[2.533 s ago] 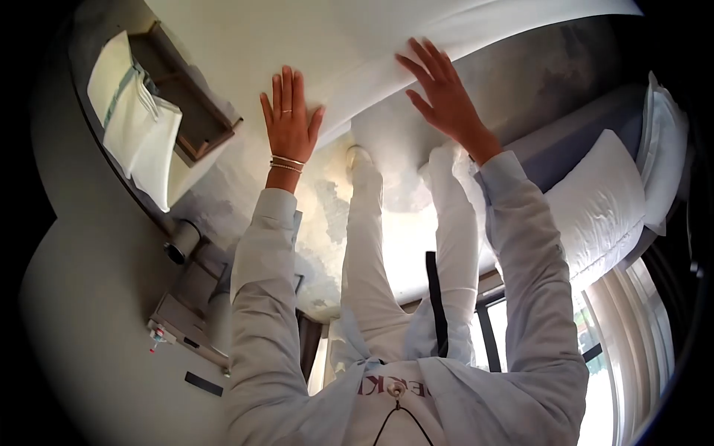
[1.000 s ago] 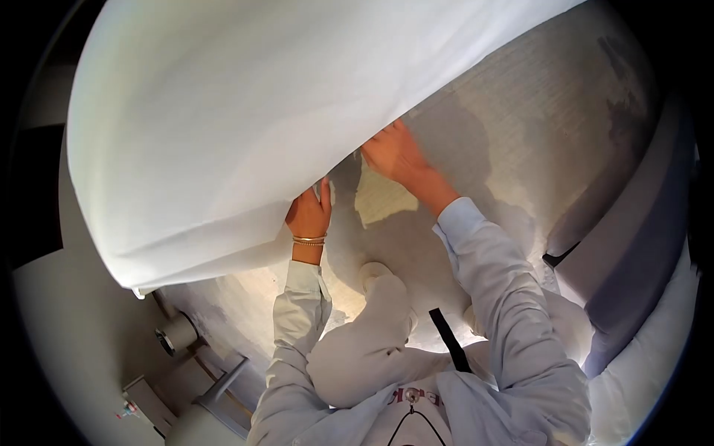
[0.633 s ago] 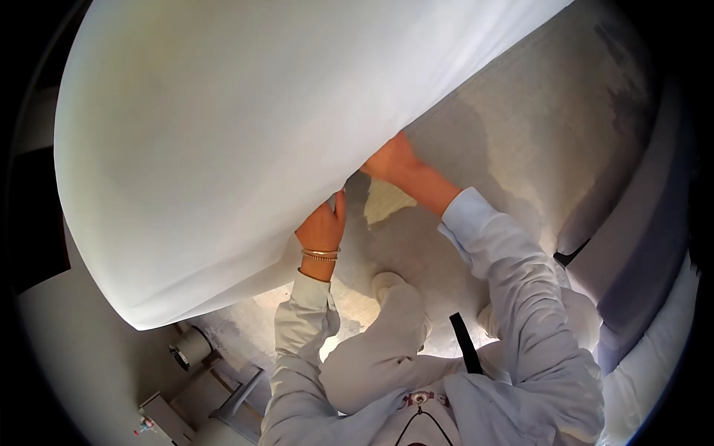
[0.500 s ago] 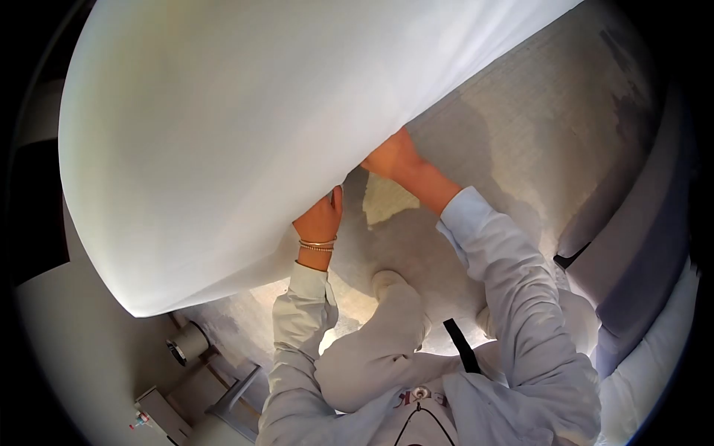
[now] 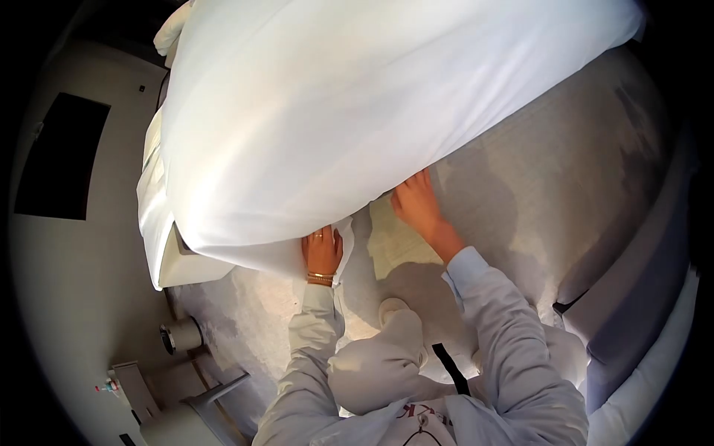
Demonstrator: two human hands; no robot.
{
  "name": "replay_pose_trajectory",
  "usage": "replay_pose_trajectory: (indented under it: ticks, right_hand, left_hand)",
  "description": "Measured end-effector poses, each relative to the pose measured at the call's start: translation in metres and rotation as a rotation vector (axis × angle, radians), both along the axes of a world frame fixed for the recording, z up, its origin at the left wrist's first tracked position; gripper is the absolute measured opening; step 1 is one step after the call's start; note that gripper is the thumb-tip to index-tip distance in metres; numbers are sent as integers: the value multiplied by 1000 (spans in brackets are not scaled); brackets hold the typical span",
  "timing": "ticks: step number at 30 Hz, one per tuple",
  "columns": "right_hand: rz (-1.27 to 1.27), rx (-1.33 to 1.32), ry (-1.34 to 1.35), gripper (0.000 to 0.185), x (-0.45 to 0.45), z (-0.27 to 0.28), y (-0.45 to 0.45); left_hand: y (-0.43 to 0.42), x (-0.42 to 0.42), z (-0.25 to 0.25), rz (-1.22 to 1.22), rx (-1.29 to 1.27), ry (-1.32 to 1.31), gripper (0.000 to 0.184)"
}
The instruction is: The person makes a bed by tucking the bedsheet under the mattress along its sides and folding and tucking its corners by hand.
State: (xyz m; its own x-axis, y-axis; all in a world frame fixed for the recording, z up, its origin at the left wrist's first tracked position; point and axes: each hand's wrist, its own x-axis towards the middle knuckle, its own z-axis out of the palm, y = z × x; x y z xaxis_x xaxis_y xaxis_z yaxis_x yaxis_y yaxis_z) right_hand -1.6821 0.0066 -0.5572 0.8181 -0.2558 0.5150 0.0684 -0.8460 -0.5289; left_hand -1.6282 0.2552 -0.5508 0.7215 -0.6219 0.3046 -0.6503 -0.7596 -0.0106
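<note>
A large white sheet (image 5: 320, 126) covers the bed and hangs over its near side. My left hand (image 5: 323, 253), with a ring and bracelets, lies against the hanging flap of the sheet near the lower corner, fingers together and bent over the cloth. Farther right, my right hand (image 5: 419, 204) is at the sheet's lower edge, its fingers curled and their tips partly hidden at the cloth. At the bed's left end, a pale corner of the bed base (image 5: 197, 269) shows below the sheet.
A dark screen (image 5: 63, 160) is on the left wall. A cylindrical bin (image 5: 181, 336) stands on the patterned floor (image 5: 513, 186), with a desk and chair (image 5: 216, 394) below it. A grey sofa (image 5: 632, 297) is at the right. My bent legs are under my arms.
The sheet's left corner now sits higher and shows the bed base beneath. My left hand has moved down onto the flap, and my right hand has moved slightly down and right.
</note>
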Motion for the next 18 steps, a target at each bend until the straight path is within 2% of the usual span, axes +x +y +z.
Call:
replay_pose_trajectory:
  ticks: [2,4,5,7,8,9,10,12,14,16,18]
  right_hand:
    - [0,78,25,48,-13,-9,4]
    - [-9,161,53,52,-21,-14,4]
    - [-23,168,65,54,-26,-13,5]
    - [-17,172,75,55,-24,-1,8]
    - [74,78,81,53,-21,9,7]
    - [159,-18,86,51,-17,15,5]
    - [163,-22,85,51,-14,18,7]
    - [365,-50,105,45,-7,24,17]
    - [396,-59,124,42,-5,25,22]
    - [423,-49,158,40,-3,18,32]
    - [426,-208,103,42,8,8,40]
  left_hand:
    - [10,-18,-4,104,-69,16,47]
    - [23,-34,-15,269,-481,229,55]
    - [25,-42,-16,232,-517,329,60]
    - [-7,-59,16,116,-455,306,58]
    - [-19,-62,22,57,-417,298,58]
    - [-25,-59,20,63,-423,295,58]
    - [-30,-58,16,62,-481,293,56]
    - [-37,-50,16,61,-537,296,55]
    - [-38,-40,18,-5,-359,17,50]
    - [-32,-29,8,86,-321,36,47]
    - [-30,-16,1,152,-282,57,44]
